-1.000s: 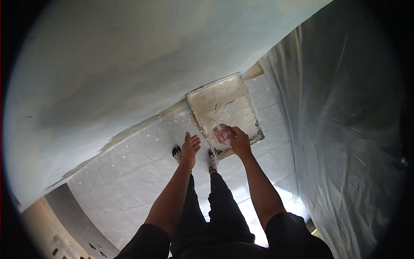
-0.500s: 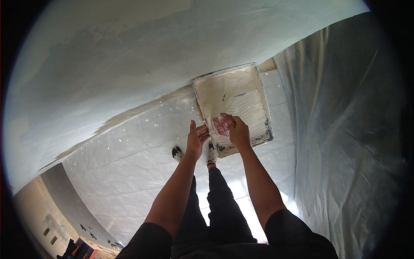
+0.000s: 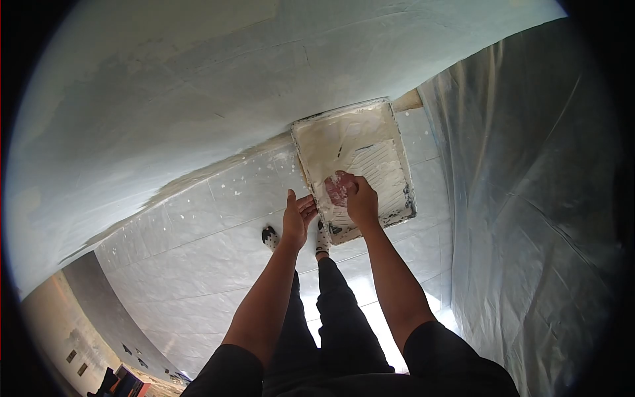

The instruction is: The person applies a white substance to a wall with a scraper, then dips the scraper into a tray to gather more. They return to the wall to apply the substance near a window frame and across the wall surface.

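A shallow paint tray (image 3: 390,106), smeared with cream-white paint and ridged in one part, fills the middle of the view. My right hand (image 3: 363,204) is closed on the edge of a rounded, dull red piece (image 3: 338,188) with white smears, its exact kind unclear, held over the tray. Beside the tray's left rim is my left hand (image 3: 297,218), fingers stretched out and thumb apart, holding nothing. Its fingertips reach right to the rim.
A pale painted wall (image 3: 198,86) runs along the far side of the tray. Grey sheeting (image 3: 192,245) with white paint spots covers the floor, my feet on it. Clear plastic sheeting (image 3: 529,198) hangs at the right.
The tray and both hands appear very slightly further left in the view. The hold on the red piece and the open left hand look the same.
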Available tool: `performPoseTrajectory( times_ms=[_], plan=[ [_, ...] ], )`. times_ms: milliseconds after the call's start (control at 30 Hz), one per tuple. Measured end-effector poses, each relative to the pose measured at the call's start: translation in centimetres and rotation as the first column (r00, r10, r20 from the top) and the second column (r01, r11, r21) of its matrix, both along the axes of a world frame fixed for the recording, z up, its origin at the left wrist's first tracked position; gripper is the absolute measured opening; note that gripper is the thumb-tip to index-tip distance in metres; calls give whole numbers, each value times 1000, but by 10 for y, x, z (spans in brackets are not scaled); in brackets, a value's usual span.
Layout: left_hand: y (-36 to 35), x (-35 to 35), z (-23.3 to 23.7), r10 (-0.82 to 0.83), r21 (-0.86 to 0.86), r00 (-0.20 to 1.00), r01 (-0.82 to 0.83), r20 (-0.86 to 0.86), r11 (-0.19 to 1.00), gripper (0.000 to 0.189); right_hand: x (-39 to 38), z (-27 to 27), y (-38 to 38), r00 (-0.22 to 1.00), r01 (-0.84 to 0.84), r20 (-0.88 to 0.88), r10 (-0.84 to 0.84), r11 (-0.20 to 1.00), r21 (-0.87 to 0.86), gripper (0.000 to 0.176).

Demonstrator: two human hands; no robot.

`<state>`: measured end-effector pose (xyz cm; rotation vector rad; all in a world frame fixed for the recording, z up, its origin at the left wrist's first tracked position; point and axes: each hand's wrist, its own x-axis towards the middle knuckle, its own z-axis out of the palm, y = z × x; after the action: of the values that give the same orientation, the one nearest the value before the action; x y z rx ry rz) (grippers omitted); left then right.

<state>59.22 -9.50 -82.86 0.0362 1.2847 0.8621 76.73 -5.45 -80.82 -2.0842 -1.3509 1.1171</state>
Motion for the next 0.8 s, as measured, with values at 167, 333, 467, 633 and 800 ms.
performPoseTrajectory(
  times_ms=[167,333,467,633,800],
  plan=[
    [-2,0,-6,-5,15,1000,5,15,1000,93,1,8,4,997,80,12,-80,997,-5,24],
    [-4,0,-10,7,10,1000,-7,12,1000,93,-6,-3,-5,999,0,35,-2,1000,30,23],
    [-4,1,-7,6,26,1000,-6,7,1000,93,-8,-5,-2,999,52,-3,-52,998,39,22],
    [-2,4,-1,12,20,1000,-11,-23,1000,92,-10,-9,3,1000,10,4,-10,999,46,21],
    [-4,5,-6,17,40,1000,-17,-10,999,93,-3,-14,2,997,-6,-79,10,999,47,24]
  ],
)
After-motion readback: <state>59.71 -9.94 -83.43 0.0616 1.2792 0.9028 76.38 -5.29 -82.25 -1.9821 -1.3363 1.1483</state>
